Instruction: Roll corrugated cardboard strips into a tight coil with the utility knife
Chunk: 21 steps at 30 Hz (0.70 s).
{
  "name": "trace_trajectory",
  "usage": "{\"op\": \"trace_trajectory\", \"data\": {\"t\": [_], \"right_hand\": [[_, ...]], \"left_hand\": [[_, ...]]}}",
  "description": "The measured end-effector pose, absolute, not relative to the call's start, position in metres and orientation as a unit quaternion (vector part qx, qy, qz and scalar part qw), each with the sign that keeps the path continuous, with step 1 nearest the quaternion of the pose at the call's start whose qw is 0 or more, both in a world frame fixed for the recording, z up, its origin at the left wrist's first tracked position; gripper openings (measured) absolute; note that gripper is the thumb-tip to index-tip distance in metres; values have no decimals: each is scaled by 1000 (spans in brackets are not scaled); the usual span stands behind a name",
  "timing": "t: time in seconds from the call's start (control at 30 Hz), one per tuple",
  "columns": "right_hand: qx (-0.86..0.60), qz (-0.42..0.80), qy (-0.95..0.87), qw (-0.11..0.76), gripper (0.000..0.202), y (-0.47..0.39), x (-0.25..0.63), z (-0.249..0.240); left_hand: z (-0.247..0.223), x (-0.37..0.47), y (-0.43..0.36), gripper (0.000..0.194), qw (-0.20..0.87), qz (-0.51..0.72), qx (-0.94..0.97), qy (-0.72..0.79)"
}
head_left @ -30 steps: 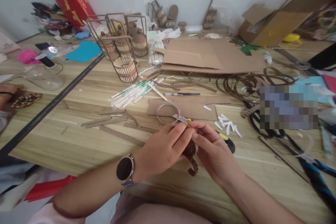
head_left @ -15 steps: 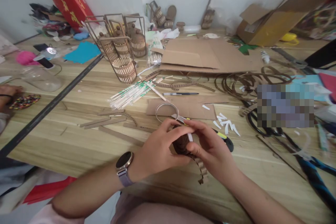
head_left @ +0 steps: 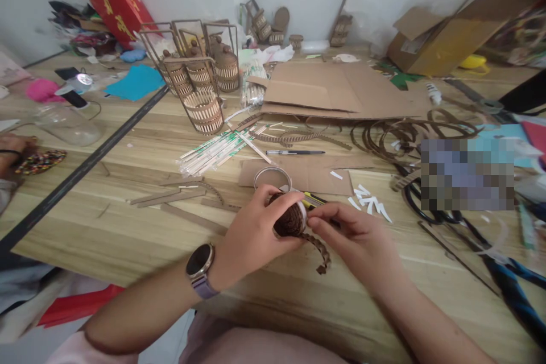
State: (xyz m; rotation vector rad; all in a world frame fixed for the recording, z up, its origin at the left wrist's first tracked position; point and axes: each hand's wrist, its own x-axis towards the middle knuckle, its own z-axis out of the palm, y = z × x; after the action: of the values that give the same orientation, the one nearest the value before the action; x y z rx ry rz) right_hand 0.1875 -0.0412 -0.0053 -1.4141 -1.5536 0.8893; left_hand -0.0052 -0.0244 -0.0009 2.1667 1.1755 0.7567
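A coiled brown corrugated roll (head_left: pixel 290 219) is gripped in my left hand (head_left: pixel 256 227), between thumb and fingers, with its round face showing. A white strip (head_left: pixel 303 214) lies along the roll's right side. The loose tail (head_left: pixel 322 253) of the roll curls down to the right. My right hand (head_left: pixel 362 239) is pinched at the roll's right edge, by the white strip; what its fingertips hold is too small to tell. Behind the hands are a tape ring (head_left: pixel 273 170) and a yellow and black cutter (head_left: pixel 313 200), partly covered.
Bundled sticks (head_left: pixel 209 153), a pen (head_left: pixel 295 152), white paper scraps (head_left: pixel 371 202) and cardboard sheets (head_left: pixel 324 88) lie beyond. Woven baskets (head_left: pixel 205 111) stand at the back left. Black-handled scissors (head_left: pixel 420 199) lie right. Another person's hand (head_left: pixel 12 151) is at the far left.
My right hand has drawn back to the right, from around the roll to a pinch at its edge. The roll's face is turned more into view and its tail has swung up.
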Motion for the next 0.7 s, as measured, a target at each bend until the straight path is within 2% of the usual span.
{"op": "trace_trajectory", "data": {"t": [0.27,0.7], "right_hand": [[-591,286,-648,387,12,-48,180,-1],[-573,234,-700,355,13,-50,181,-9]], "left_hand": [[-3,-3,-25,60,221,242,817,474],[-7,-4,-27,63,201,196,829,483]]}}
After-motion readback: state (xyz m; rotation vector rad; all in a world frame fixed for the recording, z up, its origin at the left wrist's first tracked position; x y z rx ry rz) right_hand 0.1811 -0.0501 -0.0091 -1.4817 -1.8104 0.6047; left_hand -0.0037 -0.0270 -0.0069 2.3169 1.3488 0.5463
